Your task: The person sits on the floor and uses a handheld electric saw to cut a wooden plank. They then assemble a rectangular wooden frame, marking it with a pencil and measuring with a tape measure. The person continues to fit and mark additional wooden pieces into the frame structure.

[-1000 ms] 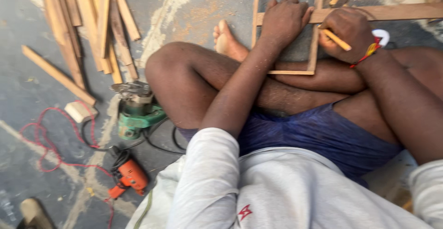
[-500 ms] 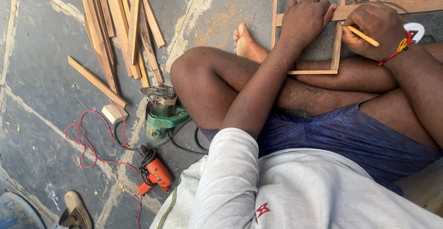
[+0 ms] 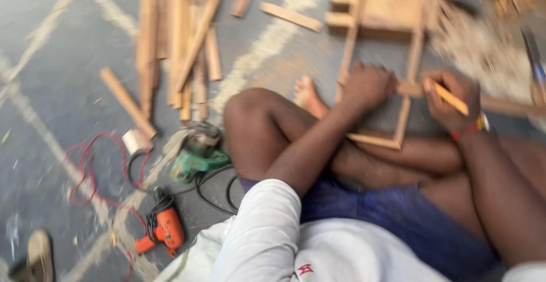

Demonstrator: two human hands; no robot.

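I sit cross-legged on a concrete floor with a wooden frame (image 3: 405, 120) resting over my legs. My left hand (image 3: 367, 86) presses down on the frame's top rail, fingers curled over it. My right hand (image 3: 452, 97) grips a yellow pencil (image 3: 449, 97) and rests against a long wooden strip (image 3: 512, 107) that crosses the frame. The view is blurred by motion.
A green angle grinder (image 3: 196, 157) and an orange drill (image 3: 165, 229) with a red cord (image 3: 85, 168) lie at my left. Several loose wooden slats (image 3: 182, 49) are piled further out. A small wooden box frame (image 3: 387, 9) and sawdust (image 3: 489, 37) lie ahead. A shoe (image 3: 40, 256) lies at lower left.
The view has tilted up and away, so more floor beyond the frame shows, including the box frame and sawdust. Both hands stay on the frame and strip.
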